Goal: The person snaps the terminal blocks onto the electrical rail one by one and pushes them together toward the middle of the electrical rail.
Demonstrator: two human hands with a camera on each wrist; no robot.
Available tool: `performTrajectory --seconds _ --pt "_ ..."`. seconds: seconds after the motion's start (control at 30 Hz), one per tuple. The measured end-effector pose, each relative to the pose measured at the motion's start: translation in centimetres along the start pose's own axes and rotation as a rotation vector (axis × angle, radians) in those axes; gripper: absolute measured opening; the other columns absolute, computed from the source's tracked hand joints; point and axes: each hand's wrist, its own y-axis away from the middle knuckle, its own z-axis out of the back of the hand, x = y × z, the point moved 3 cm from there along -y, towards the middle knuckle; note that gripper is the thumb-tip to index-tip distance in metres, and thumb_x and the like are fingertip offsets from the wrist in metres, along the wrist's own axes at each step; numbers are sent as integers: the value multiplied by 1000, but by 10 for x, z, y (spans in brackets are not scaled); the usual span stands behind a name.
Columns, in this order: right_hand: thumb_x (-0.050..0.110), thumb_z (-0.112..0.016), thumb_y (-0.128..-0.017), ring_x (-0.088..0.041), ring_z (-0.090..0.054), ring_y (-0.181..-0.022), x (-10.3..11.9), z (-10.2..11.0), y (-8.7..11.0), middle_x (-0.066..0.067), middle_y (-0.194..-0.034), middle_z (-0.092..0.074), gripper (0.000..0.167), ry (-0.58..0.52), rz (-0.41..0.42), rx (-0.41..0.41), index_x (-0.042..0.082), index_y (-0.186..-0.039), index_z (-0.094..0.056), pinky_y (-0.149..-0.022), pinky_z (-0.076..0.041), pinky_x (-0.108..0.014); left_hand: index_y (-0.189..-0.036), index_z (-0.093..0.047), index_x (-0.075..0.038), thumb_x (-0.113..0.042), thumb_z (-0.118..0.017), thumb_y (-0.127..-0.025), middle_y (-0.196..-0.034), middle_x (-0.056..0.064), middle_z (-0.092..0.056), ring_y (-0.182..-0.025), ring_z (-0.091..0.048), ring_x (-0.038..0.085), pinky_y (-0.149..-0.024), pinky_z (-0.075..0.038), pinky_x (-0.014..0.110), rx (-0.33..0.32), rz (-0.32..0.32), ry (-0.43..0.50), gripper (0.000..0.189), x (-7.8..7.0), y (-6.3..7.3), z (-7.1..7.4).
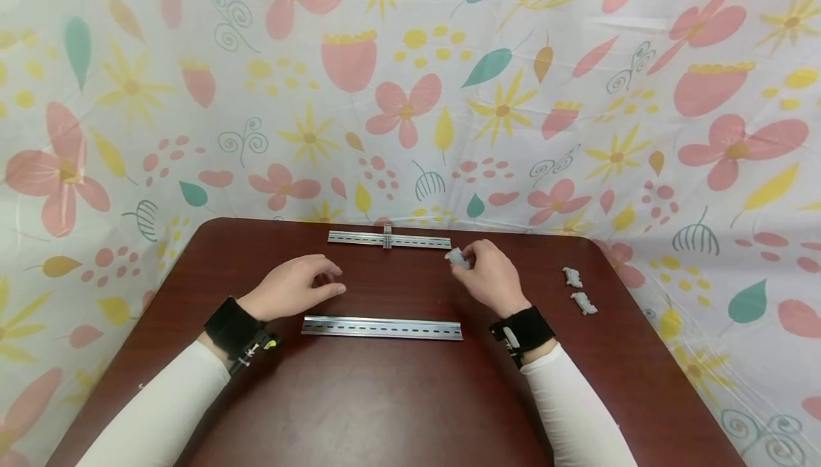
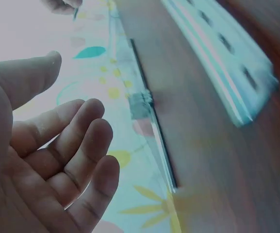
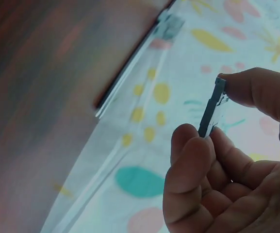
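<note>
My right hand [image 1: 494,278] pinches a thin grey DIN-rail terminal block [image 1: 457,258] between thumb and fingers, above the right part of the table. In the right wrist view that terminal block [image 3: 212,108] is seen edge-on. Over the left side hovers my left hand [image 1: 291,287], fingers loosely bent and holding nothing. Just in front of it lies a slotted metal DIN rail [image 1: 385,323]. A second DIN rail [image 1: 353,238] is at the far edge, with a small group of grey terminal blocks [image 1: 388,237] seated across its middle; their exact number is unclear.
Two loose terminal blocks [image 1: 573,277] lie on the right side of the dark brown table [image 1: 385,396]. A flower-patterned curtain [image 1: 410,60] hangs right behind the table's far edge and along its sides.
</note>
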Motion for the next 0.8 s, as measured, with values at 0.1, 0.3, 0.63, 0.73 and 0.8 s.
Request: performTrajectory --seconds 0.1,0.3,0.63,0.73,0.8 --pt "29 -84 -98 -24 -64 -87 16 -6 -4 -10 -107 -65 33 -9 30 -7 4 -115 -72 -75 -54 -43 -128 -80 -11 -37 -79 -106 -115 -3 -77 -105 -73 18 -91 -59 44 -4 7 39 34 -6 -6 -1" --pt "28 -87 -98 -20 -64 -85 42 -23 -4 -7 -104 -64 31 -7 95 -11 6 -112 -71 -73 -54 -39 -129 -82 -15 -36 -70 -112 -118 -6 -79 -108 -72 16 -95 -58 45 -2 30 116 29 -14 -18 -5" --pt "25 -89 -96 -13 -60 -78 79 -45 11 -1 -99 -60 28 -27 286 -8 9 -110 -69 -65 -52 -32 -128 -81 -12 -37 -66 -114 -109 0 -79 -95 -69 14 -88 -53 43 -1 105 262 32 -18 -21 -19" --pt "23 -89 -97 -10 -58 -76 85 -50 19 0 -99 -57 28 -27 328 0 9 -110 -69 -63 -50 -29 -127 -80 -9 -37 -66 -115 -108 3 -79 -92 -67 16 -86 -52 43 16 104 318 34 -20 -22 -25" --pt "22 -89 -96 -9 -58 -74 88 -52 23 0 -98 -57 27 -31 350 5 9 -109 -69 -62 -49 -28 -125 -81 -9 -36 -66 -115 -107 4 -78 -90 -66 17 -85 -52 42 27 94 349 32 -23 -23 -29"
